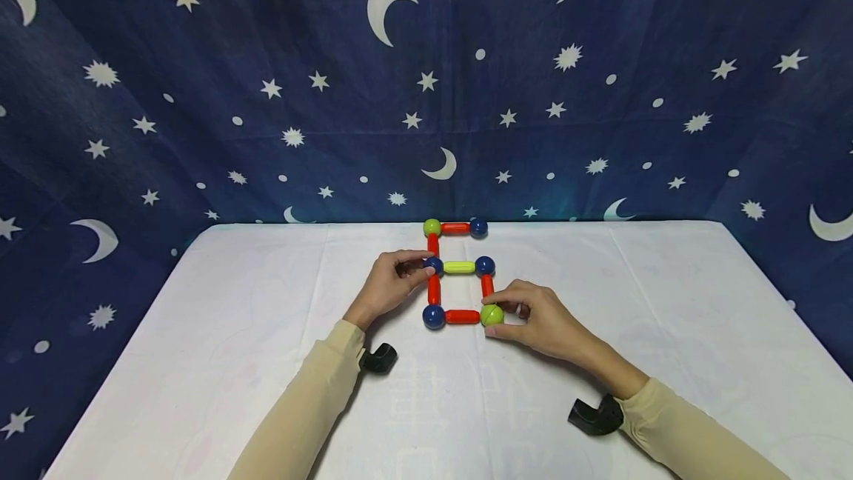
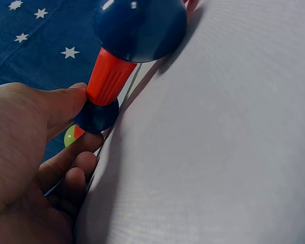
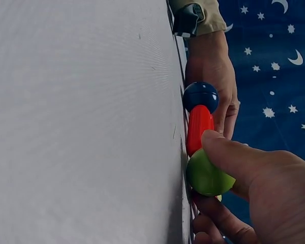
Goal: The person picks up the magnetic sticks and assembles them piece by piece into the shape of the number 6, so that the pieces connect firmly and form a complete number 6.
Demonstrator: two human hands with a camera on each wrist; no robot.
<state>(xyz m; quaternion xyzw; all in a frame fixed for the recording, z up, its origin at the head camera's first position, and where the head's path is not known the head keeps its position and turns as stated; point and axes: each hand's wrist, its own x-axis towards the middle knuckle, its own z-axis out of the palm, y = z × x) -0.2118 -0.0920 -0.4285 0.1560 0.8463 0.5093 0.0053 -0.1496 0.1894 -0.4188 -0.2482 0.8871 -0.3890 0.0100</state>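
A flat figure of coloured balls and rods lies on the white table. My left hand (image 1: 393, 278) pinches the middle-left blue ball (image 2: 97, 118) between thumb and fingers. The lower-right green ball (image 1: 492, 315) is between the thumb and fingers of my right hand (image 1: 543, 317). A red rod (image 1: 462, 317) joins that green ball to the lower-left blue ball (image 1: 434, 317). The yellow-green rod (image 1: 459, 267) runs across to another blue ball (image 1: 485, 266). At the top, a green ball (image 1: 432, 227) and a red rod (image 1: 456, 228) lead to a blue ball (image 1: 478, 227).
The white-covered table (image 1: 220, 376) ends at the back against a dark blue curtain (image 1: 353, 147) with moons and stars. Black wrist devices sit at the left cuff (image 1: 343, 339) and the right cuff (image 1: 640, 406).
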